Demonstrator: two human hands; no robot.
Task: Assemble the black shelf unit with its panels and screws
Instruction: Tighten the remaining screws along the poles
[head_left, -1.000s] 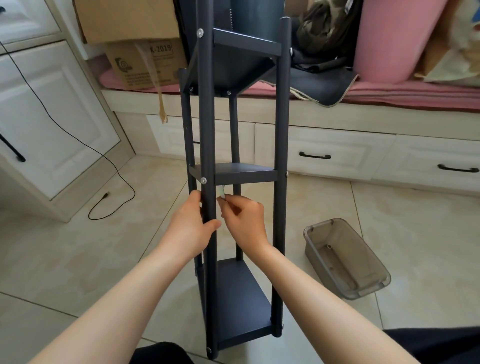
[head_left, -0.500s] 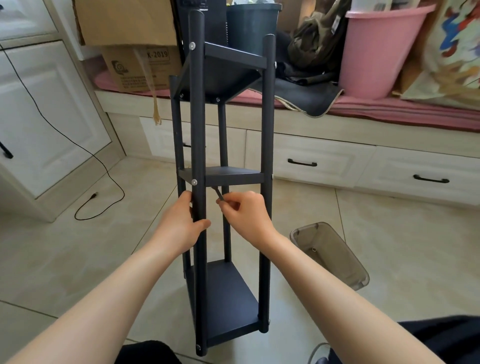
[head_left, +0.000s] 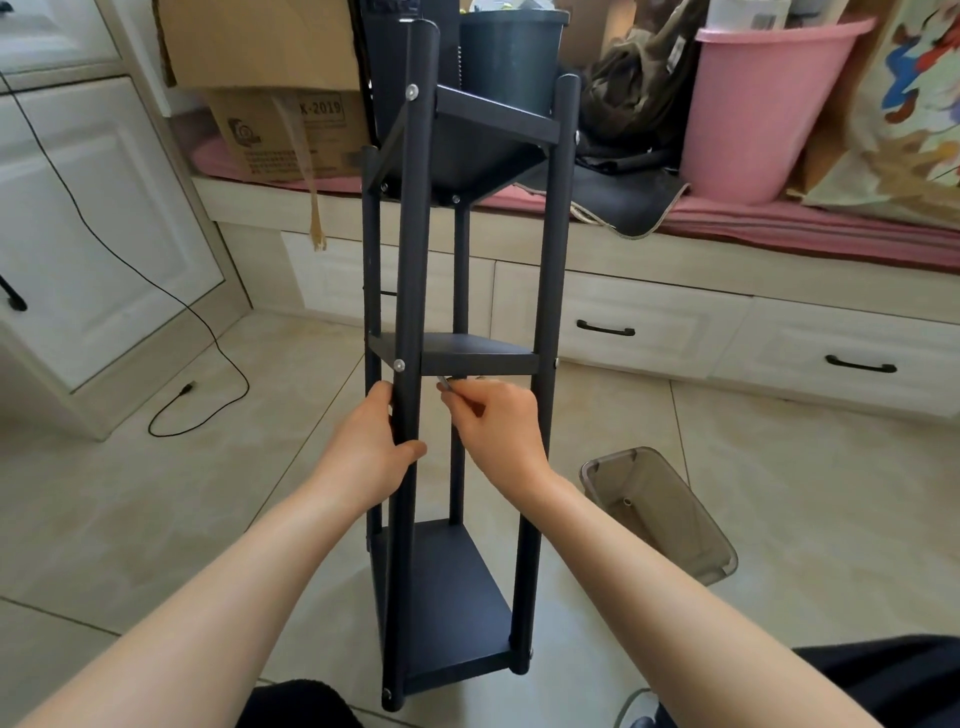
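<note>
The black shelf unit (head_left: 545, 291) stands upright on the tiled floor in front of me, with four round posts and three panels fixed by silver screws. My left hand (head_left: 371, 449) grips the near front post just below the middle panel (head_left: 478, 356). My right hand (head_left: 493, 421) is inside the frame under that panel and pinches a small metal hex key (head_left: 443, 383), whose tip points up at the panel's underside. A silver screw head (head_left: 399, 365) shows on the front post at the middle panel.
A clear grey plastic tub (head_left: 660, 512) lies on the floor to the right of the shelf. White drawers (head_left: 634, 327) and a bench with a pink bucket (head_left: 758, 109) and cardboard boxes (head_left: 280, 130) stand behind. A black cable (head_left: 171, 410) trails on the floor at left.
The view has tilted up and the shelf sits a little to the left in frame. My right hand has shifted the hex key slightly under the middle panel. My left hand keeps its grip.
</note>
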